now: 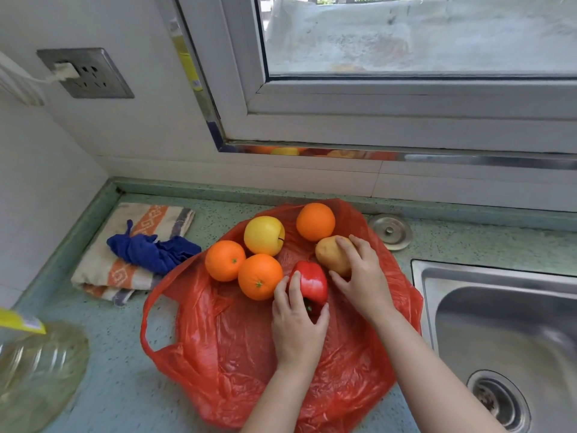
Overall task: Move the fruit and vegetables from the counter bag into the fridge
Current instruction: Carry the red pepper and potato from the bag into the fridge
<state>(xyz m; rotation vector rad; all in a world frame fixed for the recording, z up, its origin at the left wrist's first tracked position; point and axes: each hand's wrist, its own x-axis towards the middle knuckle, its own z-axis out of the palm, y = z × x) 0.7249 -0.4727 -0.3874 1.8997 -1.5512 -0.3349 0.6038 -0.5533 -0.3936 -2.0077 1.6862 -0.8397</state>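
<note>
A red plastic bag (224, 345) lies spread flat on the green speckled counter (118, 364). On it sit three oranges (225, 260) (260, 276) (315, 221), a yellow apple (263, 235), a potato (331, 255) and a red bell pepper (312, 284). My left hand (298, 326) grips the pepper from the near side, fingers on its left and thumb on its right. My right hand (362, 276) curls over the potato, fingers on top and thumb below it.
A folded striped towel (106, 270) with a blue cloth (150, 251) on it lies left of the bag. A steel sink (505, 339) is at the right, a round metal cap (390, 231) behind it. A clear oil bottle (34, 370) stands at the near left. Window and wall socket (86, 73) lie behind.
</note>
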